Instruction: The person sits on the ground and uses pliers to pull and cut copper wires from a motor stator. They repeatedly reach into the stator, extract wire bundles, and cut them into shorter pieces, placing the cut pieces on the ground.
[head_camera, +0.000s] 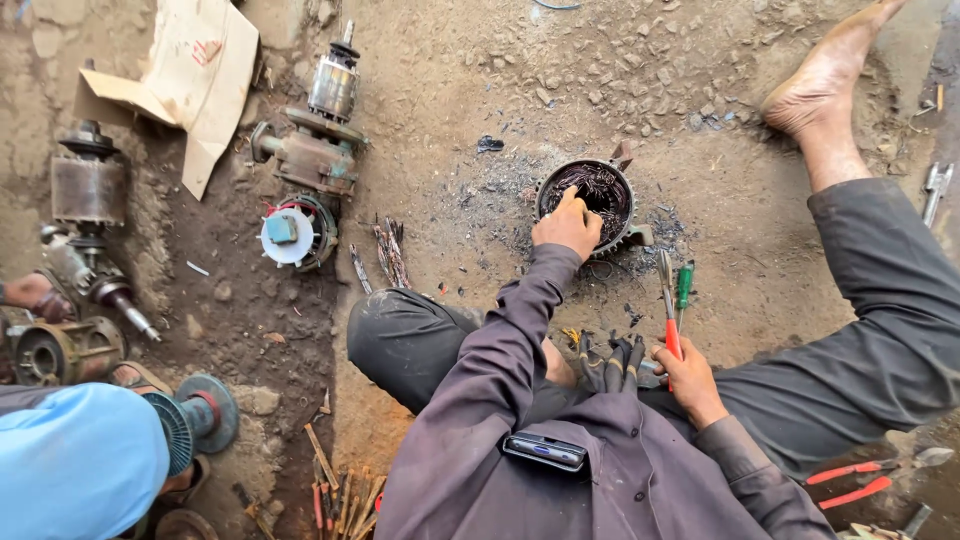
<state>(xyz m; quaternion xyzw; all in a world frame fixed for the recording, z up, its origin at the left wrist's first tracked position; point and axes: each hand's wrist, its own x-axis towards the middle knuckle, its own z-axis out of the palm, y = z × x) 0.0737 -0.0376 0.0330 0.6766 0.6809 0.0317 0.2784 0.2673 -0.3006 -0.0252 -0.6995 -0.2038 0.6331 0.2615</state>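
Dirt workshop floor: left hand (567, 226) grips the motor stator's (590, 200) rim, steadying it; right hand (688, 378), closed on a red-handled screwdriver (668, 312), seems about to pry burnt windings.

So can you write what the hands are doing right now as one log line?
left hand: gripping rim of round motor stator on dirt ground | right hand: holding red-handled tool | green screwdriver: beside it
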